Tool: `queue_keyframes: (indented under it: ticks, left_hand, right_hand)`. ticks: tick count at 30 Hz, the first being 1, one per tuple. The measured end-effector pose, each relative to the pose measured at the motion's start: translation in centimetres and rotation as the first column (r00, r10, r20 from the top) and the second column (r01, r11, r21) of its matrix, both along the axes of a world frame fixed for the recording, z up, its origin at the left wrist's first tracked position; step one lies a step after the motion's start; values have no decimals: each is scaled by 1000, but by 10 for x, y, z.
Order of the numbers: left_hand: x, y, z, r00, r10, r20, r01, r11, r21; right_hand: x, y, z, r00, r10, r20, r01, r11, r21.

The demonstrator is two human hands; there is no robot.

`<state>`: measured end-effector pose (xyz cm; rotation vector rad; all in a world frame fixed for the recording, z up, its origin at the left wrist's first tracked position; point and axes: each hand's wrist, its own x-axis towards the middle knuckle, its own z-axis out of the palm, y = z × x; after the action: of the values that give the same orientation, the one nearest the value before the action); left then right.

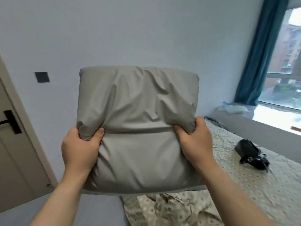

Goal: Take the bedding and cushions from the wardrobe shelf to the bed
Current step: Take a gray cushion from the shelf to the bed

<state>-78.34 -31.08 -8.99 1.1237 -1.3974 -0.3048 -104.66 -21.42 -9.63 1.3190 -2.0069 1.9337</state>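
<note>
A grey cushion (138, 115) fills the middle of the view, held upright in the air in front of me over the bed. My left hand (79, 149) pinches its left side with the thumb pressed into the fabric. My right hand (195, 141) grips its right side the same way. The bed (254, 181) lies below and to the right, covered with a beige dotted sheet. A crumpled piece of the same dotted bedding (171, 209) lies just under the cushion. The wardrobe is out of view.
A black bag (250, 154) lies on the bed at the right. A door with a black handle (11, 121) stands at the left. A window sill (268, 118) and a teal curtain (260, 54) are at the back right. A blue-grey sheet (97, 209) shows at the bottom left.
</note>
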Motion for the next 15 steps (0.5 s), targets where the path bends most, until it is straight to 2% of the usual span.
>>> queue_keyframes:
  ticks: [4,8,11,15]
  left_hand:
    - [-105,-15,-30,969,-246,19,245,968,61]
    - [-207,-27,-72,880,-471,60,456,873,173]
    - [-271,-32,-115,788,-609,87,565,773,289]
    - [-347,-25,-199,605,-795,50,670,542,507]
  right_hand:
    - [-82,38,-35,978,-199,58,195,979,65]
    - [-147,75,-81,912,-381,153,357,920,161]
    - [-177,100,-125,838,-500,216,444,857,262]
    - [-204,139,-201,673,-669,316,529,733,427]
